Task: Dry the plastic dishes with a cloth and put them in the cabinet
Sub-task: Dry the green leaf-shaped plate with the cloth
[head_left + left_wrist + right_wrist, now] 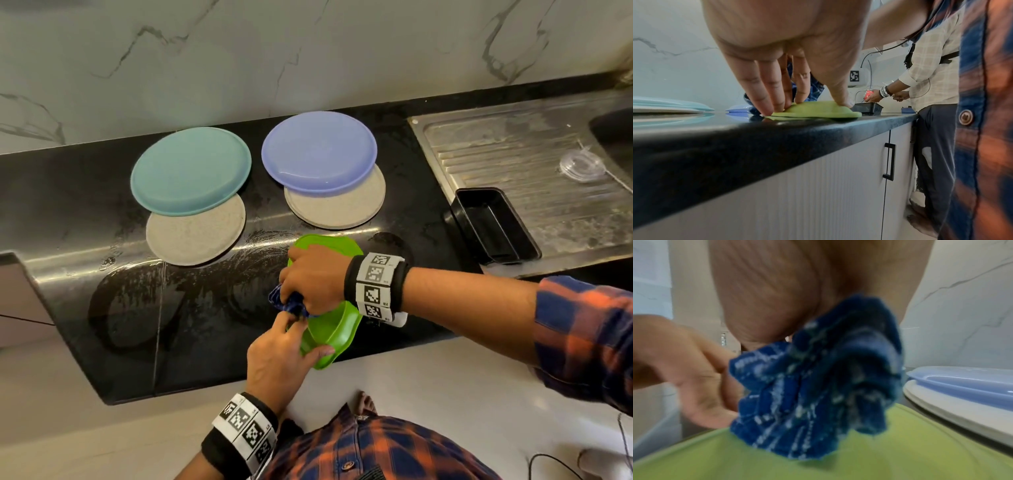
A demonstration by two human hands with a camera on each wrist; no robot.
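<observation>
A green plastic dish (337,329) (818,110) (900,451) lies upside down on the wet black counter (171,308), close to its front edge. My right hand (294,298) grips a bunched blue cloth (291,305) (816,91) (818,386) and presses it onto the dish's top. My left hand (308,337) (805,107) holds the dish's near corner, fingertips at its left rim and thumb on its near rim. The right hand and the cloth hide most of the dish in the head view.
Behind lie a teal plate (190,171) on a beige one (195,233), and a blue plate (318,150) on another beige one (335,205). A black tray (493,226) sits by the steel drainboard (513,154). Cabinet doors (838,178) are below; another person (931,73) stands to the right.
</observation>
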